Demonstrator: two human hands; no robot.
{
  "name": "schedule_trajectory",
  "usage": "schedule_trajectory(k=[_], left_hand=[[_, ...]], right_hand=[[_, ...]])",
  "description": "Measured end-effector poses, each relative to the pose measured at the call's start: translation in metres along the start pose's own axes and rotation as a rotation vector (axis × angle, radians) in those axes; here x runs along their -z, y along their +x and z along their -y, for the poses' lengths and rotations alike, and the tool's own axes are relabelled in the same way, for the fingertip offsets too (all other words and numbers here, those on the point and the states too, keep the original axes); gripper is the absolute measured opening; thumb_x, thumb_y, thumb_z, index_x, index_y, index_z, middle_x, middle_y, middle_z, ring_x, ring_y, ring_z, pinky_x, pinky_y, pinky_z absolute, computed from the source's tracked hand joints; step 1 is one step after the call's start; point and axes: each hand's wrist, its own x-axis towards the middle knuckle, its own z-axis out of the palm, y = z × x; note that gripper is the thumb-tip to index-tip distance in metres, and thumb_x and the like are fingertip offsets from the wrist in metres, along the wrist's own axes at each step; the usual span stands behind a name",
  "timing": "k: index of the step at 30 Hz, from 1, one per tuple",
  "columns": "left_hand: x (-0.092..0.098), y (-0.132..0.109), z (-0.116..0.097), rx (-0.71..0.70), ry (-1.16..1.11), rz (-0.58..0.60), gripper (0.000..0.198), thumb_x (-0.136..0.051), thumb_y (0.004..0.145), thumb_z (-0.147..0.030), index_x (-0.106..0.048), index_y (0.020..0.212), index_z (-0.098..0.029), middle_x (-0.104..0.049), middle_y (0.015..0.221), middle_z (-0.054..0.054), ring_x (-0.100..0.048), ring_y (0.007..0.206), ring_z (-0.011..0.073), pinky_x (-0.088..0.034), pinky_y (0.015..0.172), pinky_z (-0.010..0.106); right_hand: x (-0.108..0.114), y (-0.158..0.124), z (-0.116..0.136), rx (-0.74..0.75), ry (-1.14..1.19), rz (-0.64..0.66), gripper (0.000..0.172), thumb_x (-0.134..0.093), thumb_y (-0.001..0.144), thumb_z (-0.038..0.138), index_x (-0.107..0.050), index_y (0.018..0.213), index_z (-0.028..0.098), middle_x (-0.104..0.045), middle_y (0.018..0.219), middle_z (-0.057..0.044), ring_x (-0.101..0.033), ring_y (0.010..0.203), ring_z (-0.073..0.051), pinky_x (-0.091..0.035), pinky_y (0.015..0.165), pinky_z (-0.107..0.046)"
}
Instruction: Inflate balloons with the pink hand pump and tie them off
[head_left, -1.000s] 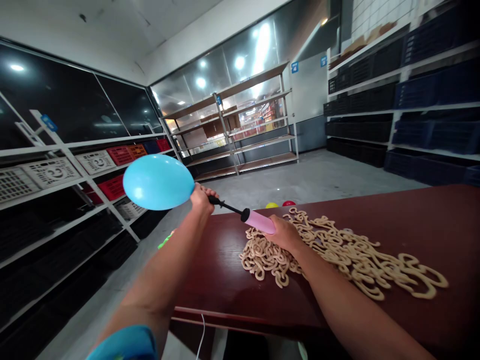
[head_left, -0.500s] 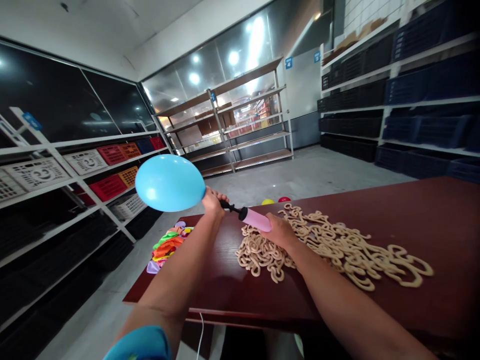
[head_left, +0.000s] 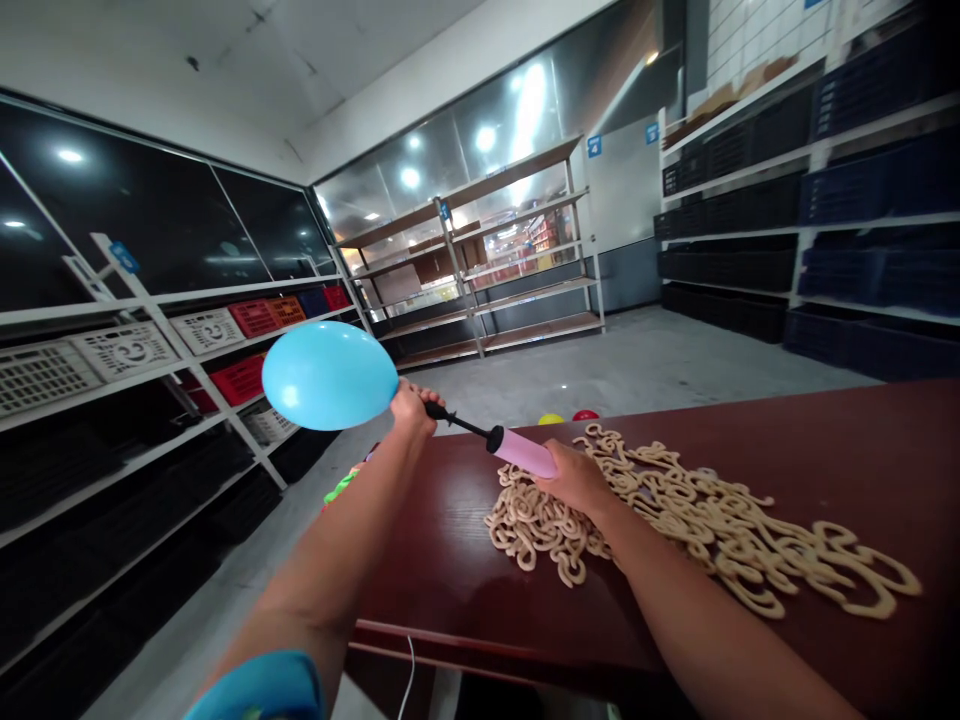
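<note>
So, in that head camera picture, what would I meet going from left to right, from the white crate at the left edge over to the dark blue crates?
White crate, light blue balloon, left hand, black pump rod, pink pump barrel, right hand, dark blue crates.

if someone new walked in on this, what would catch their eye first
Probably the big light-blue balloon, left of centre at the left grip. After that, the pink pump near the middle, its barrel held in the right grip and its black rod showing. Then the sprawling heap of beige curly strands on the dark red table, towards the right.
</note>
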Motion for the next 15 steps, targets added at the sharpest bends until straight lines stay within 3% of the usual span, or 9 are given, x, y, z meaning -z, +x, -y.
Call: schedule_trajectory(k=[3, 6, 9, 15], left_hand=[[0.008, 0.015, -0.025, -0.025, -0.009, -0.008, 0.036, -0.039, 0.085, -0.038, -0.024, 0.057, -0.020, -0.027, 0.045, -0.006, -0.036, 0.036, 0.0099, -0.032, 0.040, 0.025], [0.010, 0.021, -0.030, -0.030, -0.007, -0.006, 0.036, -0.038, 0.085, -0.038, -0.024, 0.057, -0.020, -0.027, 0.044, -0.006, -0.036, 0.036, 0.0097, -0.031, 0.040, 0.024], [0.008, 0.018, -0.012, -0.019, -0.005, -0.033, 0.037, -0.038, 0.085, -0.041, -0.024, 0.058, -0.020, -0.027, 0.044, -0.006, -0.035, 0.035, 0.0096, -0.031, 0.040, 0.024], [0.000, -0.005, 0.052, 0.136, -0.020, -0.065, 0.037, -0.041, 0.083, -0.045, -0.026, 0.060, -0.021, -0.029, 0.044, -0.005, -0.036, 0.036, 0.0099, -0.030, 0.040, 0.024]], right_hand=[[-0.001, 0.001, 0.000, -0.016, -0.015, 0.014, 0.027, -0.062, 0.064, 0.035, -0.053, 0.086, 0.022, -0.063, 0.083, -0.004, -0.057, 0.072, -0.019, -0.035, 0.060, -0.028], [-0.002, 0.001, -0.001, -0.035, -0.020, 0.041, 0.027, -0.063, 0.065, 0.033, -0.053, 0.086, 0.022, -0.062, 0.081, -0.003, -0.058, 0.072, -0.018, -0.034, 0.060, -0.027], [-0.004, 0.000, -0.003, -0.071, -0.046, 0.082, 0.027, -0.064, 0.064, 0.034, -0.052, 0.085, 0.021, -0.062, 0.079, -0.003, -0.058, 0.072, -0.018, -0.031, 0.057, -0.026], [-0.005, -0.001, -0.005, -0.057, -0.065, 0.111, 0.031, -0.065, 0.064, 0.032, -0.052, 0.090, 0.021, -0.062, 0.082, -0.003, -0.058, 0.074, -0.018, -0.029, 0.058, -0.025]])
